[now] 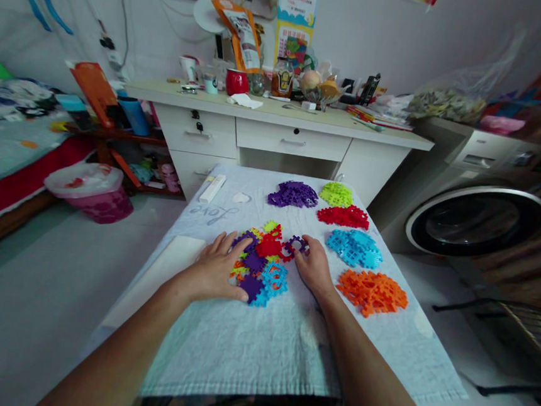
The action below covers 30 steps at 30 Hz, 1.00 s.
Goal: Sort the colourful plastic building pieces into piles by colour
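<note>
- Cloth-covered tabletop (239, 345): bears five single-colour piles (354, 248) and, centrally, a mixed pile of plastic gear pieces (254, 263).
- Left hand (220, 269): fingers spread wide around mixed pile's left side.
- Right hand (313, 268): fingers narrow, holding purple gear ring (289, 244).
- Ring: at mixed pile's right edge.

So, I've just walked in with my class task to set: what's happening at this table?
A person is handling notched plastic pieces on a cloth-covered table. Their left hand is spread over the left side of a mixed-colour heap. The fingers of their right hand are at a dark purple piece on the heap's right edge; whether it is gripped is unclear. Beyond and to the right lie purple, lime, red, blue and orange piles.
</note>
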{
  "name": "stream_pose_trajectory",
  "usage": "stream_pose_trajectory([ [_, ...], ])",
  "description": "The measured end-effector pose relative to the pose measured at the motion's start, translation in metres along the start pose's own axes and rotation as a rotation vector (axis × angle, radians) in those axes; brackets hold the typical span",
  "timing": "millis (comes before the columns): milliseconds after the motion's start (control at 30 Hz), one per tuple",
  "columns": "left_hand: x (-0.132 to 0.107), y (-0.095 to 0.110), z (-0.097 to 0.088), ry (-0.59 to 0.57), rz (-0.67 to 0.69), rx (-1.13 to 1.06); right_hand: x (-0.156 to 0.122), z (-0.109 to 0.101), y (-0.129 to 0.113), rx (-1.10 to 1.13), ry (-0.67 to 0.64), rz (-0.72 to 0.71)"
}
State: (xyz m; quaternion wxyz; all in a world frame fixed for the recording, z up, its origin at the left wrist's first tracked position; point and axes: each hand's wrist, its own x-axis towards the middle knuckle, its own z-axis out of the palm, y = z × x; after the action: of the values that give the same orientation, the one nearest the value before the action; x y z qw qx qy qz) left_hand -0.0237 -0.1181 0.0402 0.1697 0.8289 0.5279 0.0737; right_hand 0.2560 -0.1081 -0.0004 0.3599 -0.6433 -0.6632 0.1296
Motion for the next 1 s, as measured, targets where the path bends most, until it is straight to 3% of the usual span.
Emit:
stream_pose_trajectory([
  [133, -0.012, -0.006, 0.024, -0.019, 0.034, -0.021, -0.002, 0.001, 0.000, -0.119, -0.038, -0.087],
  [300, -0.009, 0.005, 0.042, -0.006, 0.019, -0.016, -0.003, 0.003, 0.002, -0.176, -0.036, -0.114],
  [567, 0.004, 0.018, 0.055, 0.185, 0.079, -0.048, 0.000, 0.000, 0.010, -0.107, -0.041, -0.063],
  [733, 0.005, 0.017, 0.055, 0.180, 0.101, -0.063, 0.002, -0.002, 0.011, -0.029, -0.034, -0.016],
  [867, 0.010, 0.017, 0.042, 0.132, 0.073, -0.122, 0.003, -0.002, 0.011, -0.041, -0.033, -0.010],
  [1000, 0.032, 0.015, 0.028, 0.221, -0.003, -0.156, 0.004, -0.001, 0.012, -0.041, -0.026, -0.001],
])
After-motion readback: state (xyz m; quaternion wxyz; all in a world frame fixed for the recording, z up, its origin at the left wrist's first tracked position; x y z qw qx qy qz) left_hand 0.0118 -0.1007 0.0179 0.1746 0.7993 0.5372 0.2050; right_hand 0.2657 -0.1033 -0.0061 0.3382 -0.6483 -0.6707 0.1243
